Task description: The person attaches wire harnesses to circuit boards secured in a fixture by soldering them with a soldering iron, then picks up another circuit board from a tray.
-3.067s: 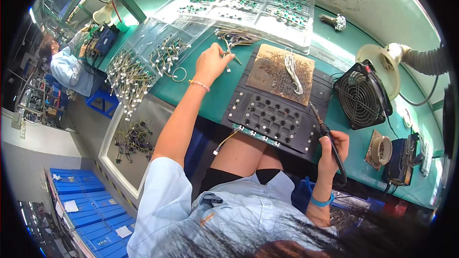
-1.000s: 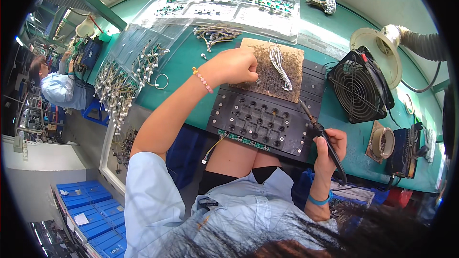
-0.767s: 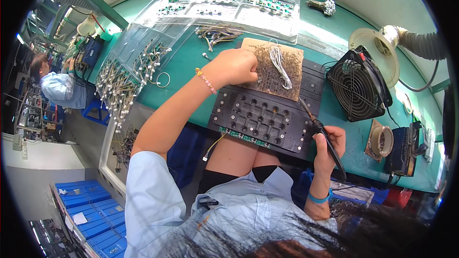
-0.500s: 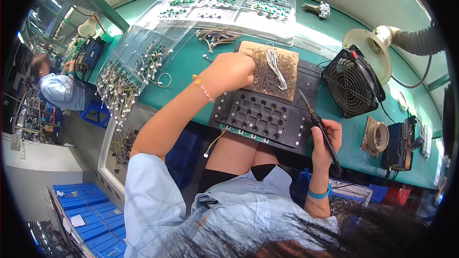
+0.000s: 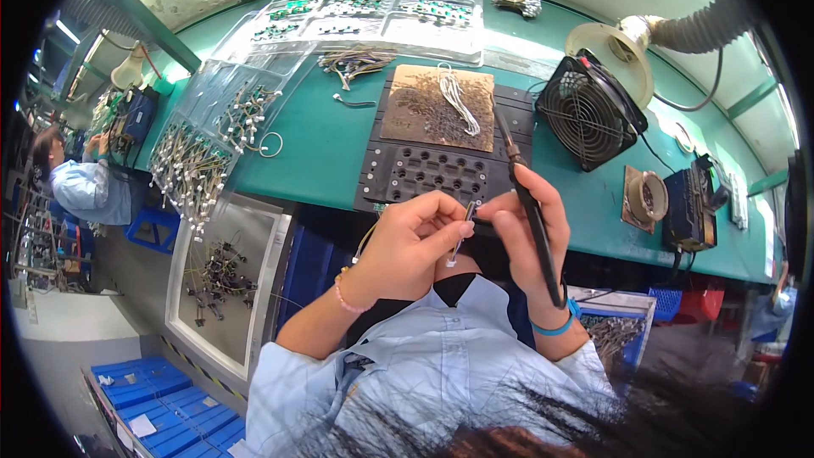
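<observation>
Bright light lies across the bench (image 5: 309, 131) beyond the fingers (image 5: 448, 240), whitening to glare on the clear tray (image 5: 428, 32) farther off. Well out around them, fisheye distortion bends straight edges toward a black rim.

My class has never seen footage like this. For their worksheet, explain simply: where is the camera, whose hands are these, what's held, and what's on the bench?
No machine arm here: a person works bare-handed. The view looks down from a wide fisheye camera worn on the head, which bends straight edges.

The left hand pinches a short wire lead with a white connector. The right hand grips a dark pen-shaped tool, probably a soldering iron.

On the green bench are a black fixture, a brown board bearing white wire, a clear tray of small green parts, loose leads and, to the right, a black fan.
</observation>
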`<state>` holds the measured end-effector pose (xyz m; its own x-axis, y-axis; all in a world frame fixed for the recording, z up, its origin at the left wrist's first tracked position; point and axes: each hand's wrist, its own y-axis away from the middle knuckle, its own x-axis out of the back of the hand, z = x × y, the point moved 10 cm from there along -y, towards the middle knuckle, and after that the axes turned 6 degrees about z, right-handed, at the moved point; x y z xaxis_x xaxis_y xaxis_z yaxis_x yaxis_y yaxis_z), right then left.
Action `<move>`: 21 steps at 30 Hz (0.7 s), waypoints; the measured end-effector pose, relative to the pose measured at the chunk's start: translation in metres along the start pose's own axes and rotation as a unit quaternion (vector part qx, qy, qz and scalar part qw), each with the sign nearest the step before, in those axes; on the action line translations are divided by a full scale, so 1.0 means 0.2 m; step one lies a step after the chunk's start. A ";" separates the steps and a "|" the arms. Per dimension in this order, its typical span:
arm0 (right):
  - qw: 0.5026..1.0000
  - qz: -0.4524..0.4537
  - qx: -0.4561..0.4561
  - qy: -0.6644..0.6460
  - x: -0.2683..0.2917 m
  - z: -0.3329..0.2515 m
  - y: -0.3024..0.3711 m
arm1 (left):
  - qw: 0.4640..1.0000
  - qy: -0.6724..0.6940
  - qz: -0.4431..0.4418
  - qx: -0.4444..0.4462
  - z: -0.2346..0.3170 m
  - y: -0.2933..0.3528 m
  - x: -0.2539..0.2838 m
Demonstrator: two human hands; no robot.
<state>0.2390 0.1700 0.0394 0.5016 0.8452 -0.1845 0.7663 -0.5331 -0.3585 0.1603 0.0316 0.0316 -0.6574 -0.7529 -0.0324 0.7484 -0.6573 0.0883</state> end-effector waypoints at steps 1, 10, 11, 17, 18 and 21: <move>0.999 0.024 0.030 -0.011 0.00 -0.05 0.00 | 1.000 0.024 0.005 0.007 -0.03 0.01 0.00; 1.000 -0.029 0.003 0.002 -0.15 -0.07 0.06 | 0.993 -0.046 0.000 -0.113 -0.04 0.09 0.03; 1.000 0.010 0.021 0.009 -0.11 -0.08 0.06 | 0.988 -0.079 -0.020 -0.128 -0.03 0.10 0.01; 0.999 -0.012 -0.004 -0.030 -0.18 -0.06 0.11 | 0.997 0.067 0.008 -0.036 -0.15 0.15 0.00; 0.999 -0.003 -0.007 -0.042 -0.18 -0.06 0.11 | 0.994 0.100 0.013 -0.039 -0.15 0.15 -0.01; 0.994 0.052 0.000 -0.096 -0.14 -0.06 0.12 | 0.981 0.193 -0.001 -0.018 -0.15 0.17 -0.04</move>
<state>0.2477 0.1328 0.0468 0.4922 0.7777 -0.3911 0.7146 -0.6175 -0.3286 0.1936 0.0141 0.0041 -0.5813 -0.7038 -0.4084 0.7545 -0.6541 0.0533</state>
